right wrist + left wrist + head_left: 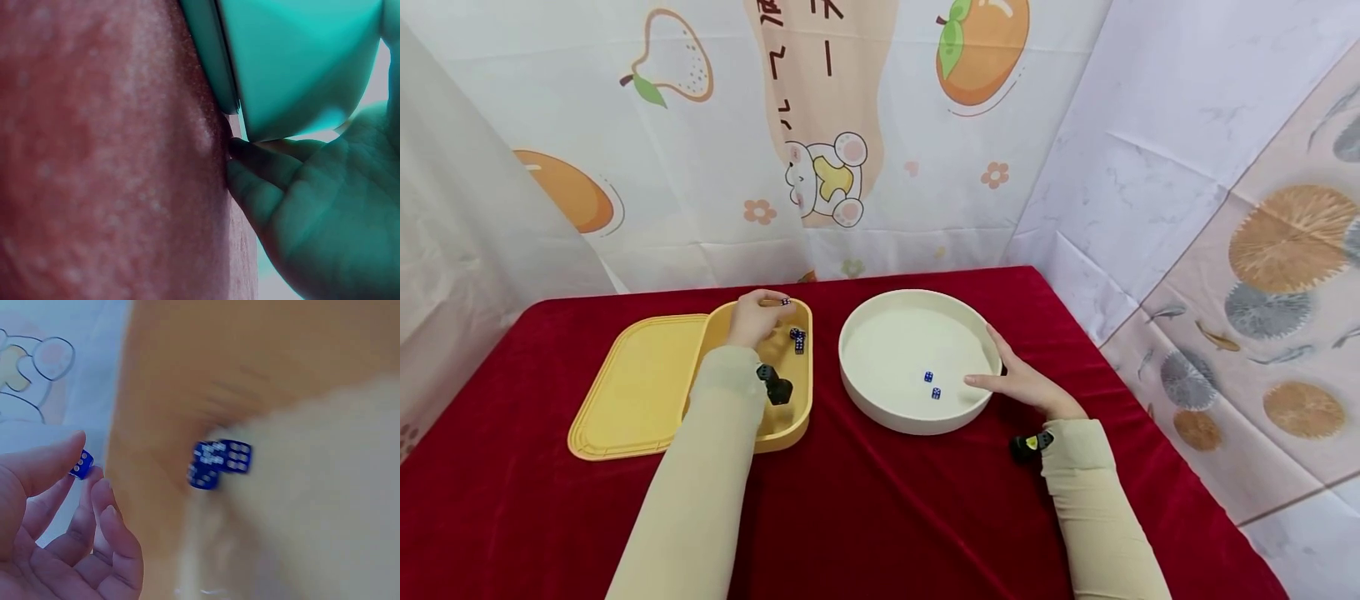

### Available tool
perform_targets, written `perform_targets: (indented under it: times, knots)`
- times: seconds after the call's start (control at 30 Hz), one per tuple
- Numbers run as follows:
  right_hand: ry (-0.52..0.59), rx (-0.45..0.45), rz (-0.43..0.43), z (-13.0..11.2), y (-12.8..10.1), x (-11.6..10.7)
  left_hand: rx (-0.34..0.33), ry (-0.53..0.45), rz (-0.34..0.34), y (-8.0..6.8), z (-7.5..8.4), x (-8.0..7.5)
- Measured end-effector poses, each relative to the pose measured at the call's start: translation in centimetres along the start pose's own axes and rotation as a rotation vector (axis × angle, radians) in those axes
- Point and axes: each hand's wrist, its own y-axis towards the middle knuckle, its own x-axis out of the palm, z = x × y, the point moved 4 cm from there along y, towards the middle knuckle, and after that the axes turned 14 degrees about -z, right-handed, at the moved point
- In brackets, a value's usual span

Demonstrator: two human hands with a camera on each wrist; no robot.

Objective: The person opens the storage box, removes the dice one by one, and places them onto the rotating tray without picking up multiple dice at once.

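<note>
Between the left hand's (758, 318) thumb and fingertips a blue die (81, 464) is pinched above the yellow tray (640, 392); just below it lie more dice (797, 339). Beyond, the right hand (1022, 383) rests with relaxed fingers on the white bowl (880, 400), steadying it. Likely next: carry the die across and release over the bowl.

The far curtain (820, 125) carries dark brush-written characters on its tan central panel, cut off at the top and not legible. The blue dice (932, 385) show white pips, too small to count.
</note>
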Motion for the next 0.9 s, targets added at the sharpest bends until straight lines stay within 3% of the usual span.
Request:
perform_targets:
  times: [0.27, 0.53, 0.9]
  knots:
    - [0.008, 0.001, -0.001, 0.2, 0.0, 0.2, 0.024, -0.036, -0.03, 0.1, 2.1, 0.6]
    - [0.014, 0.004, 0.0, 0.2, 0.1, 0.2, 0.093, 0.083, -0.084, -0.5, 4.5, 1.6]
    - [0.013, -0.001, 0.005, -0.1, 0.0, 0.1, 0.143, 0.031, -0.145, -1.5, 6.8, 3.4]
